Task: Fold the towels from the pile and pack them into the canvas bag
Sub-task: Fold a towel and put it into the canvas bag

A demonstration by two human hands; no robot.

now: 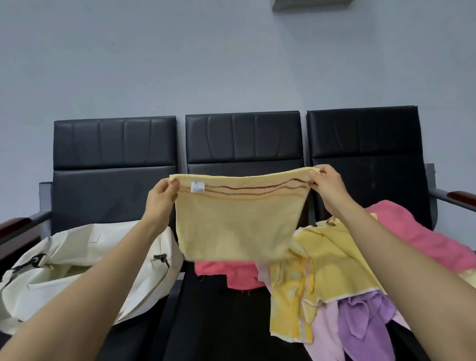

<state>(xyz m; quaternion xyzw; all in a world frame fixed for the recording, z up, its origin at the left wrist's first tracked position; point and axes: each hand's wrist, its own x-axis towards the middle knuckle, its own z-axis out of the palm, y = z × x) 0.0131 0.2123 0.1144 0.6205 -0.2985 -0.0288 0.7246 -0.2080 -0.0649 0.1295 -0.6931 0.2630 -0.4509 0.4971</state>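
Fingers [317, 173] of the right hand [327, 188] pinch the upper right corner of the yellow towel [239, 227]. The left hand [160, 196] pinches the upper left corner the same way, thumb in front.

Towel hangs stretched flat at frame centre, in front of the middle seat of the black bench [243, 141].

Three wavy stripes [245, 192], dark red to orange, run below the top hem.

White label [197, 187] near the towel's upper left corner: small blue-green mark, print too small to read.

Cream canvas bag [70, 261] lies slumped at lower left, on the left seat.

Towel pile [332, 263] at lower right: yellow, pink, lilac and purple pieces, unfolded.
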